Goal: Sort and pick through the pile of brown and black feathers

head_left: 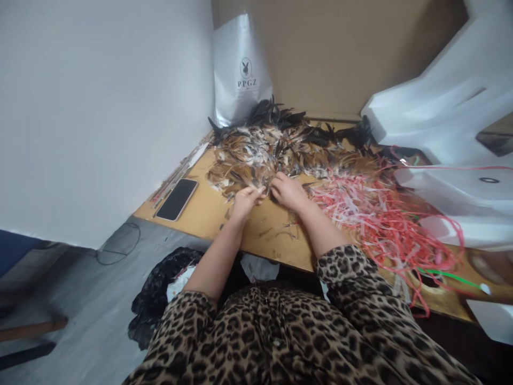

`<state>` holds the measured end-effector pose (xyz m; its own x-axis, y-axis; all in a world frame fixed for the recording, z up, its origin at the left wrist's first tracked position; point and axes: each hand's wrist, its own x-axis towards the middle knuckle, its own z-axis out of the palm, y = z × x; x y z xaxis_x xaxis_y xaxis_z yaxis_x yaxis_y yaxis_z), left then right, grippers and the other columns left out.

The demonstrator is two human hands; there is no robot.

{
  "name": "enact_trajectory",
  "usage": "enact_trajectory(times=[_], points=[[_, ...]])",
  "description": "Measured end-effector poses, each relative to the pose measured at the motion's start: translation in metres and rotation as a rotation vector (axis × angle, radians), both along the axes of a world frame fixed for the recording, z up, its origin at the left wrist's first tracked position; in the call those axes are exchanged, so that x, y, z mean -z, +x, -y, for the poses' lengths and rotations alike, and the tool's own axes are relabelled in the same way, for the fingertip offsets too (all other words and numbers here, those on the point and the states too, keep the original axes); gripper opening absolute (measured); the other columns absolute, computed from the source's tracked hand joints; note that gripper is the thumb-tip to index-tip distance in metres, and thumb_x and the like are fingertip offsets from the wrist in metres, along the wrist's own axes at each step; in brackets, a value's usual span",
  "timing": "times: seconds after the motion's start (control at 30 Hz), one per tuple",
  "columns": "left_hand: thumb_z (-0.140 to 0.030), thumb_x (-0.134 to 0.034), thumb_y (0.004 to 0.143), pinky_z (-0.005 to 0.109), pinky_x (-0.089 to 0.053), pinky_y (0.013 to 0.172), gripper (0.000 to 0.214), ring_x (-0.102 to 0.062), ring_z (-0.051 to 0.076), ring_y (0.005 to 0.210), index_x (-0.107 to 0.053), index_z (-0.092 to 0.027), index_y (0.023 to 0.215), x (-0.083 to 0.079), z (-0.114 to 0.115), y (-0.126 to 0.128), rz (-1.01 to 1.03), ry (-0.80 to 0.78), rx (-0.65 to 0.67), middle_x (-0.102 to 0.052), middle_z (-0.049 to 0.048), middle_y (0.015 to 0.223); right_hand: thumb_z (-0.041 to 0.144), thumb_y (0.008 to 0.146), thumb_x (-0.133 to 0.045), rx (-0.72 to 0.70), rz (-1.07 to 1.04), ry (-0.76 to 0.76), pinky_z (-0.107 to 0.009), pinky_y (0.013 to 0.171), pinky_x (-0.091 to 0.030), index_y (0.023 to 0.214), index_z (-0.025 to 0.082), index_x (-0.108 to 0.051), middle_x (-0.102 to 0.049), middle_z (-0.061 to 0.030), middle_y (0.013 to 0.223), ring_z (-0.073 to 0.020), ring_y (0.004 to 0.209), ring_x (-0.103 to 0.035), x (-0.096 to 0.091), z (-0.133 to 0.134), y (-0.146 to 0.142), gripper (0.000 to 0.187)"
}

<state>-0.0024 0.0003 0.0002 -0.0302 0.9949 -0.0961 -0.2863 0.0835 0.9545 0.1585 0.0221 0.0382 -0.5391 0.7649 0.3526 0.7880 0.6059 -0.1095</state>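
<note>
My left hand [247, 202] and my right hand [287, 191] are close together over the front of the table, at the near edge of a heap of brown and black feathers [256, 149]. The left fingers are pinched on what looks like a feather. My right fingers are curled in beside it, against the feathers; what they hold, if anything, is hidden. Loose feather scraps [290, 231] lie on the wood below my right hand. Just right of that hand spreads a tangle of pink and white plastic ribbon strips [372, 214].
A phone [177, 199] lies at the table's left edge near thin sticks [182, 168]. A white bag [242, 75] stands behind the feathers. White foam-like pieces [433, 107] rise at the right. A green strip [452, 275] pokes from the ribbons. A black plastic bag [160, 289] sits on the floor.
</note>
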Motion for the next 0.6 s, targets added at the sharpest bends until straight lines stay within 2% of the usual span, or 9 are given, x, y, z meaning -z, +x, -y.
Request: enact_trajectory(times=[0.23,0.33,0.4,0.5,0.6], points=[[-0.031,-0.07,0.063,0.017,-0.039,0.049,0.024,-0.058,0.007,0.056,-0.066,-0.01,0.074,-0.002,0.003,0.0,-0.003,-0.01,0.09,-0.068,0.0088,0.078,0.028,0.087,-0.036,-0.008,-0.043,0.031,-0.027,0.065,-0.032,0.087,0.017,-0.06,-0.054,-0.0088,0.091,-0.0175,0.081,-0.05,0.0,0.003,-0.003,0.027],[-0.028,-0.071,0.064,0.016,-0.039,0.05,0.021,-0.054,0.005,0.053,-0.065,-0.009,0.071,-0.002,0.002,-0.001,0.068,-0.031,0.107,-0.067,0.0063,0.07,0.026,0.084,-0.041,-0.03,-0.221,-0.021,-0.026,0.069,-0.035,0.09,0.017,-0.061,-0.055,-0.0084,0.095,-0.017,0.083,-0.051,0.001,0.003,-0.005,0.023],[-0.025,-0.071,0.064,0.014,-0.039,0.051,0.018,-0.053,0.003,0.053,-0.065,-0.009,0.071,-0.003,0.001,-0.002,0.162,-0.039,0.1,-0.065,0.0043,0.068,0.025,0.08,-0.046,-0.026,-0.44,-0.077,-0.027,0.071,-0.037,0.092,0.017,-0.061,-0.057,-0.0076,0.094,-0.0166,0.083,-0.052,0.003,0.002,-0.008,0.021],[-0.019,-0.069,0.067,0.011,-0.039,0.05,0.012,-0.053,0.001,0.054,-0.064,-0.01,0.072,-0.005,0.0,-0.003,0.318,-0.054,0.085,-0.064,0.0024,0.068,0.031,0.074,-0.054,0.049,-0.852,-0.297,-0.026,0.061,-0.038,0.085,0.016,-0.061,-0.057,-0.0037,0.077,-0.013,0.065,-0.049,0.006,-0.001,-0.01,0.02],[-0.013,-0.065,0.07,0.009,-0.039,0.049,0.004,-0.052,0.0,0.054,-0.063,-0.01,0.072,-0.009,0.0,-0.005,0.418,-0.089,0.094,-0.063,0.0014,0.069,0.039,0.068,-0.062,0.042,-1.145,-0.762,-0.022,0.046,-0.028,0.078,0.014,-0.06,-0.052,0.0015,0.059,-0.0074,0.047,-0.038,0.007,-0.002,-0.011,0.026]])
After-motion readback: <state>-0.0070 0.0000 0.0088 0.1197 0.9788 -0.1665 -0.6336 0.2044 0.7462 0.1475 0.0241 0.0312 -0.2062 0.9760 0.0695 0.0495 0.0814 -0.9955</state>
